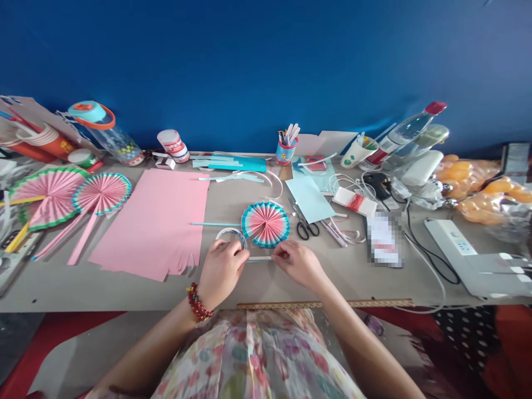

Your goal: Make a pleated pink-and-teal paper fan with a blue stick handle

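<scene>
Pens (291,133) stand in a blue cup (286,154) far on the tabletop (253,287); nearer, the right hand (300,261) pinches a pale strip (260,259); the left hand (222,270) has a grip I cannot tell.

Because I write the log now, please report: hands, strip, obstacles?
Left hand at left end of strip, ring just beyond. Right hand pinching right end. Strip uncovered between hands; paper fan, scissors just beyond.

A big blue wall (233,61) stands right in front of me, paler up on my right. A long gray table (149,293) goes along it. Below the table's edge I see gray floor (87,352) and something red (52,330).
</scene>
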